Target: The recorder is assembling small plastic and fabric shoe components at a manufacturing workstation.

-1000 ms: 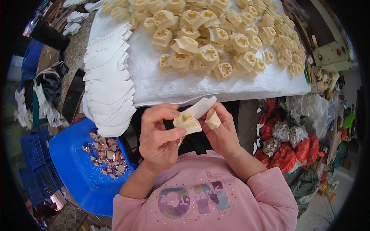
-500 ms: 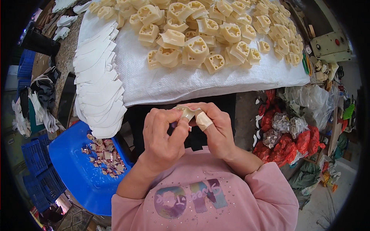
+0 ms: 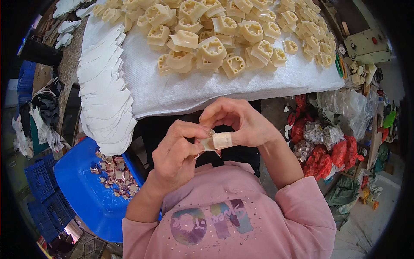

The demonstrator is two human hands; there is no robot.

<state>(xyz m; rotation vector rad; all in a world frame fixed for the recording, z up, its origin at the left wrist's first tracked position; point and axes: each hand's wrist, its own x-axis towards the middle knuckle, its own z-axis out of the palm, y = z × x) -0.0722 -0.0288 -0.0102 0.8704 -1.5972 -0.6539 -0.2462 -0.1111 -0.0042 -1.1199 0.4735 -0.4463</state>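
My left hand (image 3: 176, 152) pinches a small cream molded piece (image 3: 207, 145) between thumb and fingers, in front of my chest. Its shape is partly hidden by the fingers. From the right, the thumb of my right hand (image 3: 246, 125), wrapped in beige tape (image 3: 223, 140), points at the piece and seems to touch it. The other right fingers arch above, apart from the thumb, with nothing between them. Beyond my hands, many cream molded pieces (image 3: 212, 49) with holes in their faces lie heaped on a white woven cover (image 3: 172, 93).
Overlapping white curved flat pieces (image 3: 103, 93) line the cover's left side. A blue basin (image 3: 82, 190) at lower left holds shiny pinkish scraps (image 3: 116, 175). Blue crates (image 3: 41, 177) stand farther left. At right are red plastic bags (image 3: 319, 162) and clear plastic bags (image 3: 345, 112).
My right fingers have lifted off the piece and spread from the thumb. My left hand has lowered the piece slightly toward me. The view has shifted a little.
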